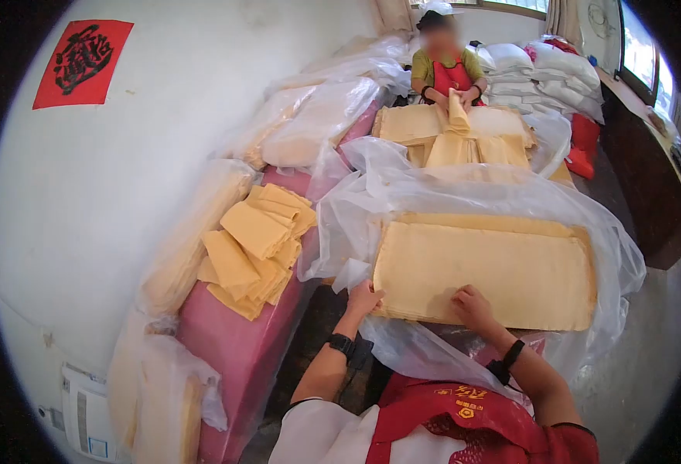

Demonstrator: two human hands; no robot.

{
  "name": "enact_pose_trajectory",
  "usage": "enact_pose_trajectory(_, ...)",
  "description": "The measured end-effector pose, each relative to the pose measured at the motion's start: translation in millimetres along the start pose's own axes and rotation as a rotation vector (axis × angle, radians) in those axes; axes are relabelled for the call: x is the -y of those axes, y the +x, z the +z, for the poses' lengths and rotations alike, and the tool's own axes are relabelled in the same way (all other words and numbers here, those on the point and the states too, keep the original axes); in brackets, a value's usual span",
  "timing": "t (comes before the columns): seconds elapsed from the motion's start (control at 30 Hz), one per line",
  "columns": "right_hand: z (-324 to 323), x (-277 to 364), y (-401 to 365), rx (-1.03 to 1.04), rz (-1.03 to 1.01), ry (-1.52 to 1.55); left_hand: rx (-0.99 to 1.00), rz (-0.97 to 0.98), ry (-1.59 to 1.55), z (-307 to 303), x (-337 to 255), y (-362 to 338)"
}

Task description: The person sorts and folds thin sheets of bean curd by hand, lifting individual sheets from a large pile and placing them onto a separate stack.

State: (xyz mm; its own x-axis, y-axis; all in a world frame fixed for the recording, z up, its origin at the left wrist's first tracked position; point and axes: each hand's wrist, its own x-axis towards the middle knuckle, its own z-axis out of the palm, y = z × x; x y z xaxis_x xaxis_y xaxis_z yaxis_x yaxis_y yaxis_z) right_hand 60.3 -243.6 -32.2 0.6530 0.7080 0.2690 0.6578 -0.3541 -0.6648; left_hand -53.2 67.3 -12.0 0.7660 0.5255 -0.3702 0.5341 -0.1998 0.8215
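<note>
A wide stack of thin, pale yellow sheets [483,267], which look like tofu skin, lies in front of me on an opened clear plastic wrap [588,213]. At the stack's near left corner, my left hand [365,298] is closed with its fingers pinched at the edge of the tofu skin. My right hand [473,306] lies over the near edge, right of the left hand, fingers curled in against the top sheet. Whatever its fingertips hold is hidden.
Folded sheets [255,247] lie in a pile on a pink surface [236,336] to my left, beside plastic-wrapped bundles [193,240]. Across from me, a person in a red apron [450,77] holds a rolled sheet over another stack [495,124]. White sacks [545,77] are piled behind.
</note>
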Motion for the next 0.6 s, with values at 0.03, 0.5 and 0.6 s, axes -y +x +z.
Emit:
enact_pose_trajectory(0.03, 8.7, -7.9, 0.6, 0.011, 0.026, -0.031, -0.033, 0.079, 0.265, 0.6, 2.8, 4.7)
enact_pose_trajectory(0.5, -2.2, 47.7, 17.7, 0.037, 0.142, -0.296, 0.244, 0.422, -0.375, 97.6, -111.5, -20.4)
enact_pose_trajectory(0.6, -8.7, 63.5, 31.5, 0.043, 0.454, 0.202, 0.489, 0.327, -0.572, 98.7, -116.2, -38.4)
